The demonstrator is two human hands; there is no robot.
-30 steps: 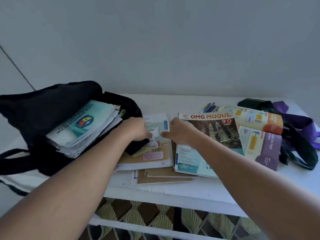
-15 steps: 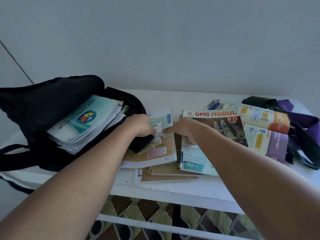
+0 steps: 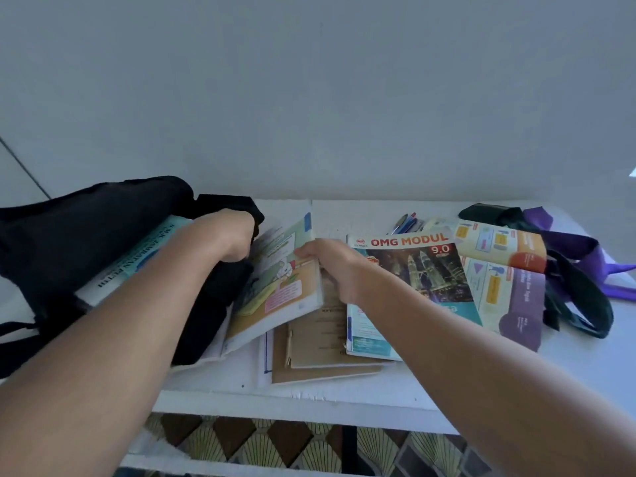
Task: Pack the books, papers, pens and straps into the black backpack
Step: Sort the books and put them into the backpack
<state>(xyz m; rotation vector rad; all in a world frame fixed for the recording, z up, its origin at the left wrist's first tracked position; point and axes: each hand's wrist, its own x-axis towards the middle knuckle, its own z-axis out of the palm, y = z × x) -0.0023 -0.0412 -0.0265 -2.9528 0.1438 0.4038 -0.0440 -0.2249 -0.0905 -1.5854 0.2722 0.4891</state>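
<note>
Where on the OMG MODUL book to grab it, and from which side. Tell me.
Take the OMG MODUL book by its long right edge, coming from the right. That edge lies on top of the open purple-and-orange booklet, so fingers can slide under it. The right hand, which grips the illustrated workbook, covers its left edge.

View count: one, head-worn, wide-angle.
Position: above and in front of the white table (image 3: pixel 568 366), close over both forearms.
Facing: forward and downward, toward the grey wall (image 3: pixel 309 98).
Coverage: table top framed centrally, patterned floor (image 3: pixel 275 442) seen below its near edge.
Shared area: none; a single view is supplied.
</note>
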